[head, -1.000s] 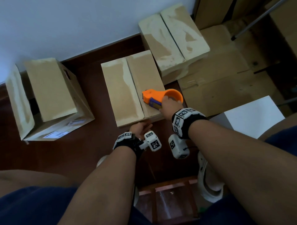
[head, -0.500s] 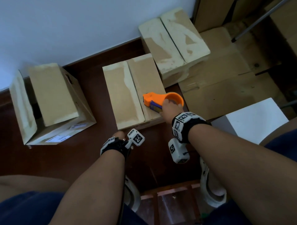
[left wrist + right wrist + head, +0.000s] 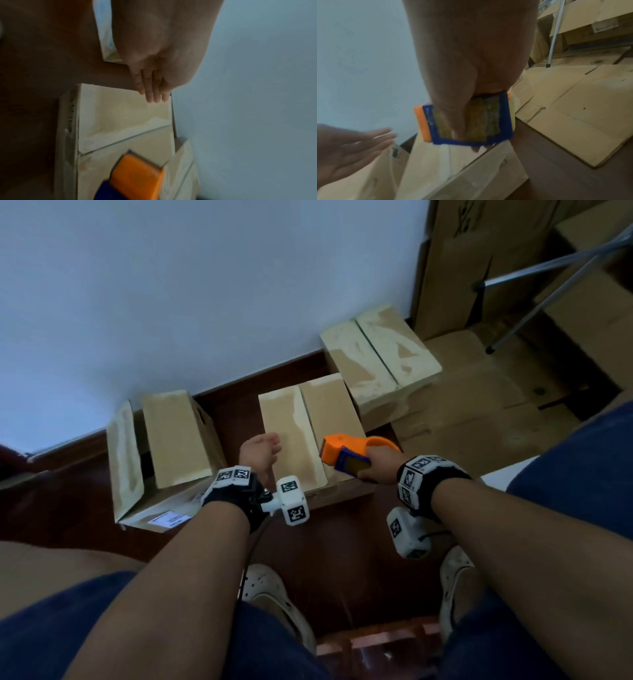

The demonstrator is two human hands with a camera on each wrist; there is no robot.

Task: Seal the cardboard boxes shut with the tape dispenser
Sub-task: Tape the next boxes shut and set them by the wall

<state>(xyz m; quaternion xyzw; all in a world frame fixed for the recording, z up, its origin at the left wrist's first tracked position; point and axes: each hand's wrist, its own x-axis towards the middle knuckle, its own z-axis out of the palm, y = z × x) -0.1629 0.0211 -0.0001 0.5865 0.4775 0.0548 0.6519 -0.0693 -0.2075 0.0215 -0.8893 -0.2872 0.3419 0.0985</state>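
1. Three small boxes sit on the floor by the wall: the left box (image 3: 178,446) has its flaps gaping, while the middle box (image 3: 305,433) and far box (image 3: 380,361) are folded shut; whether any seam carries fresh tape, I cannot tell.
2. One left hand (image 3: 260,451), fingers straight and empty, hovers at the middle box's left side.
3. One right hand (image 3: 380,467) grips the single orange tape dispenser (image 3: 346,453) over that box's near right part.

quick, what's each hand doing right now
Left hand: open, fingers straight, holding nothing, over the middle box.
Right hand: gripping the orange tape dispenser.
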